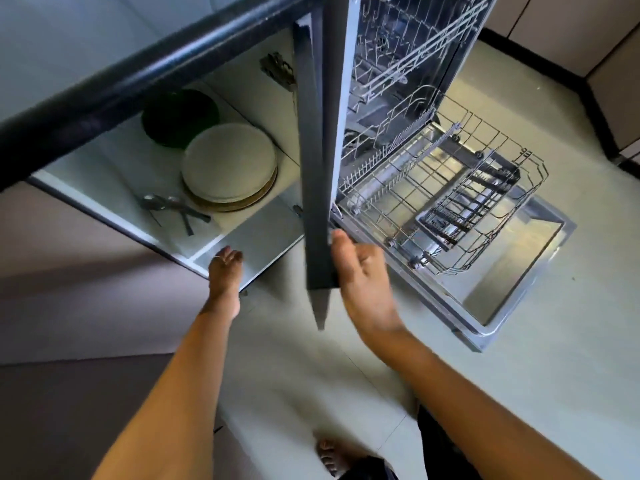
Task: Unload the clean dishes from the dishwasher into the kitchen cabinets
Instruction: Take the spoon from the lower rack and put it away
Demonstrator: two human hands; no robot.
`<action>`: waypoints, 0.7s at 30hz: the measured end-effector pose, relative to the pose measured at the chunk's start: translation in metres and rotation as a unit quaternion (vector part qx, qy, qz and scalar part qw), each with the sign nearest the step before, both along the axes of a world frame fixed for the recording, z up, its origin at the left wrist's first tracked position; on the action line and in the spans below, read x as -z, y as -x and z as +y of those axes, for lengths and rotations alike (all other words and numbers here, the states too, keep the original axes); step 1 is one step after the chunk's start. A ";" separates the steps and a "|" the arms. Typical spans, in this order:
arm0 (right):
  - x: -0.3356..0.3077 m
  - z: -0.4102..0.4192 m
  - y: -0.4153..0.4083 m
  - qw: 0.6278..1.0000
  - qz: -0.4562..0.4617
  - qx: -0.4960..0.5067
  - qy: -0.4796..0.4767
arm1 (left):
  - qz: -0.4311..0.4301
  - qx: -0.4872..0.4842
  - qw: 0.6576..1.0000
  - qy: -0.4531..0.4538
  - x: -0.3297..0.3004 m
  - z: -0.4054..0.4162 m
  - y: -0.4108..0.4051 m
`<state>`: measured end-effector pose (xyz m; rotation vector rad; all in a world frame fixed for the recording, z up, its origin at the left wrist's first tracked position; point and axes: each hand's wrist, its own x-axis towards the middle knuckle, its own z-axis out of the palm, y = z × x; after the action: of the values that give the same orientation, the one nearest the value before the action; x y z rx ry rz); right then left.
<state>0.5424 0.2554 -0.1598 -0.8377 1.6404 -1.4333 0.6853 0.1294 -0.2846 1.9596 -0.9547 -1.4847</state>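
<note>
The base cabinet (242,244) under the counter stands open. Inside it sit a stack of pale plates (228,164), dark green bowls (180,116) behind them, and loose cutlery (173,207) at the front. My left hand (225,271) rests with fingers apart on the cabinet's front edge and holds nothing. My right hand (360,271) lies flat against the edge of the dark cabinet door (317,188), which sticks out towards me. To the right, the dishwasher (398,64) is open, its lower wire rack (446,202) pulled out over the lowered door with no dishes visible in it.
The black counter edge (145,74) runs across the top left. The dishwasher door (512,282) lies flat over the pale tiled floor (311,375). My bare foot (332,455) shows at the bottom. Beige cabinets (588,36) line the far right.
</note>
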 end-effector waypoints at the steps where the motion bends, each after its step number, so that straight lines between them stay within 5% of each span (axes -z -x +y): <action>1: 0.001 -0.005 -0.014 1.000 0.017 -0.024 -0.004 | 0.044 -0.009 0.999 -0.002 -0.006 0.005 -0.003; 5: 0.004 -0.029 -0.061 0.992 0.090 -0.092 0.001 | 0.162 -0.049 0.986 -0.006 -0.029 0.028 -0.019; 8: -0.001 -0.049 -0.093 0.990 0.101 -0.095 0.013 | 0.091 -0.105 0.990 -0.025 -0.032 0.051 -0.043; 21: 0.005 -0.106 -0.144 0.977 0.154 -0.135 0.065 | 0.074 -0.228 0.971 -0.025 -0.042 0.071 -0.097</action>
<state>0.6860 0.1490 -0.1647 -1.3606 1.5888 -1.2751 0.7824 0.2002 -0.2423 1.9051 -0.3690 -1.3682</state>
